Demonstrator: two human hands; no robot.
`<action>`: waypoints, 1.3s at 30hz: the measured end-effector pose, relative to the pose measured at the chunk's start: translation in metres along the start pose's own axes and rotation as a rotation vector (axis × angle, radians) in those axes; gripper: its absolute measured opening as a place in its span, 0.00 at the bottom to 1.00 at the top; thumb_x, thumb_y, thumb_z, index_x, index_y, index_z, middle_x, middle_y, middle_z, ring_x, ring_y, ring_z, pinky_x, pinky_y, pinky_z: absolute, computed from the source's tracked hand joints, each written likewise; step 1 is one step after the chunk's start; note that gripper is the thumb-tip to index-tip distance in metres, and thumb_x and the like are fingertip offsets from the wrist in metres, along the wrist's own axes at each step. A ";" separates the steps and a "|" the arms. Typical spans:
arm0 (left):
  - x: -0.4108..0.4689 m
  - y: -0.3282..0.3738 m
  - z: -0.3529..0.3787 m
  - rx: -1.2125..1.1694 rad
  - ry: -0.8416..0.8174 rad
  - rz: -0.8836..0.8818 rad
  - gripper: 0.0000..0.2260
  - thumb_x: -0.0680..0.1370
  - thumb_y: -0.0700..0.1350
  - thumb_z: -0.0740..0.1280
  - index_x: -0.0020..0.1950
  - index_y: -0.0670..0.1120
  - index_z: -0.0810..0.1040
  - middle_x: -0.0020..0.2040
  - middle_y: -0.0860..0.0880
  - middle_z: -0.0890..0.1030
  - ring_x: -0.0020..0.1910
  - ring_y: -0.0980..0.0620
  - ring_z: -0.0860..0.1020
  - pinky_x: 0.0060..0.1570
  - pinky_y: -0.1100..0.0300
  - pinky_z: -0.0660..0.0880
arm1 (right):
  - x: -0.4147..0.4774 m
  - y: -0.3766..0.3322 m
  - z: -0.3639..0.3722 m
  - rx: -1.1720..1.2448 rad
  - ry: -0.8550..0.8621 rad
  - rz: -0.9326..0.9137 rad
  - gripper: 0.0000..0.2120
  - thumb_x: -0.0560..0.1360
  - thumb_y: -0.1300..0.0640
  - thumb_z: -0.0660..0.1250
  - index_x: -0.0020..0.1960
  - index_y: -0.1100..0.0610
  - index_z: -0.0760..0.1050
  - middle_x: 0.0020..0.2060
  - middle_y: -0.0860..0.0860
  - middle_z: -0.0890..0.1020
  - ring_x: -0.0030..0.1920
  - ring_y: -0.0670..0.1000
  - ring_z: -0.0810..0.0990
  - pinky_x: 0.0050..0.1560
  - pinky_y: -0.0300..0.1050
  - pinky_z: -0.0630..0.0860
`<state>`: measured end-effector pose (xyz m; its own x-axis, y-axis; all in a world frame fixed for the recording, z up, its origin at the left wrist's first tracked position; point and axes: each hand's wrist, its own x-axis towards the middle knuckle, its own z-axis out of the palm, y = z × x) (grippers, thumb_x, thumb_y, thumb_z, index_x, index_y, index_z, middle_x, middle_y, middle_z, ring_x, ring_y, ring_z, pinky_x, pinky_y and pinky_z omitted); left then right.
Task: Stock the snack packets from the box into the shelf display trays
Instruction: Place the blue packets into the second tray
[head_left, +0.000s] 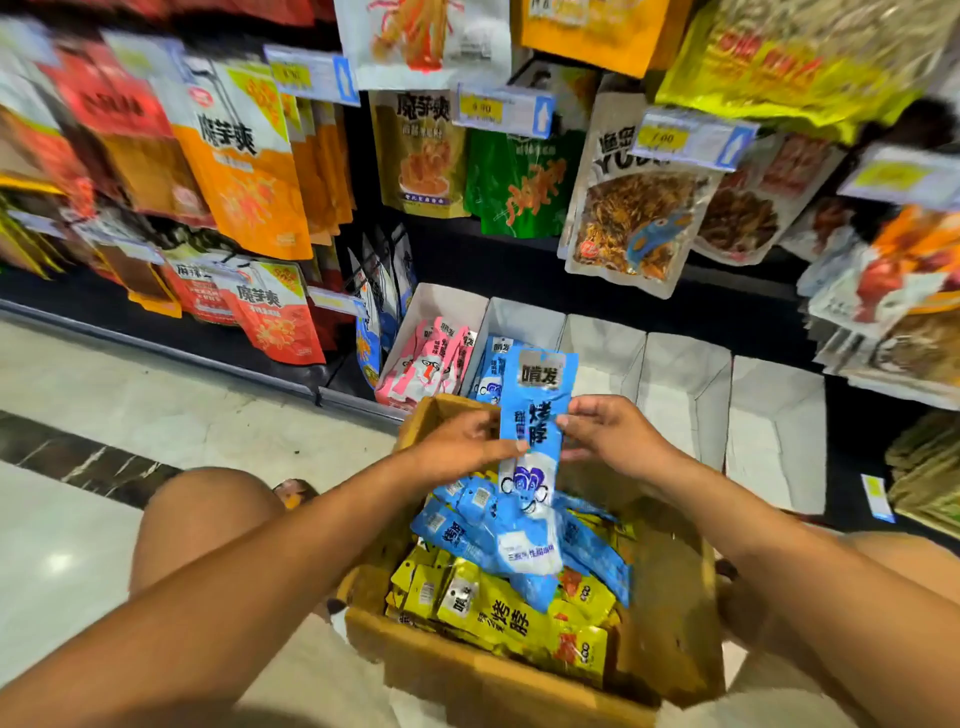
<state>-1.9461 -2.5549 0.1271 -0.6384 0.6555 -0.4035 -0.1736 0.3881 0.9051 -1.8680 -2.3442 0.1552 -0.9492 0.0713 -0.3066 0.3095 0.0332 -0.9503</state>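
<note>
left grip (470, 441): thumb and fingers pinch the left edge of the blue packet (540, 395).
right grip (618, 436): pinches the right edge of the same packet.
blue packet: upright, above the far rim of the box (498, 675), just before the blue tray (524, 317).
box: open on top, between the knees; yellow packets (519, 618) lie inside.
white trays (685, 374): right of the blue tray, open upward.

Bright overhead store light, glare on the floor (57, 564), blurred and warped frame edges.
</note>
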 end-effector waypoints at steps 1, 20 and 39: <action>-0.006 0.001 0.007 -0.058 -0.018 0.002 0.09 0.79 0.48 0.73 0.58 0.55 0.82 0.57 0.54 0.86 0.57 0.53 0.84 0.63 0.50 0.79 | -0.006 -0.001 0.000 0.024 0.009 -0.004 0.05 0.80 0.65 0.64 0.50 0.61 0.79 0.45 0.52 0.87 0.47 0.50 0.87 0.42 0.42 0.83; -0.016 -0.032 -0.014 -0.103 0.255 -0.014 0.09 0.79 0.35 0.71 0.56 0.47 0.82 0.56 0.44 0.86 0.44 0.53 0.86 0.42 0.58 0.83 | 0.031 0.104 -0.007 -0.480 0.176 0.146 0.07 0.79 0.60 0.68 0.45 0.51 0.81 0.50 0.51 0.85 0.47 0.50 0.84 0.50 0.49 0.82; 0.014 -0.041 -0.044 -0.079 0.364 -0.094 0.09 0.80 0.33 0.69 0.57 0.44 0.81 0.45 0.52 0.85 0.36 0.63 0.84 0.32 0.68 0.77 | 0.078 0.284 -0.022 -1.238 -0.073 0.369 0.45 0.72 0.49 0.74 0.80 0.55 0.53 0.75 0.55 0.66 0.73 0.59 0.67 0.70 0.53 0.70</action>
<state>-1.9808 -2.5901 0.0907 -0.8388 0.3412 -0.4242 -0.2924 0.3749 0.8798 -1.8525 -2.3078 -0.1374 -0.7857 0.2210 -0.5778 0.3622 0.9215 -0.1400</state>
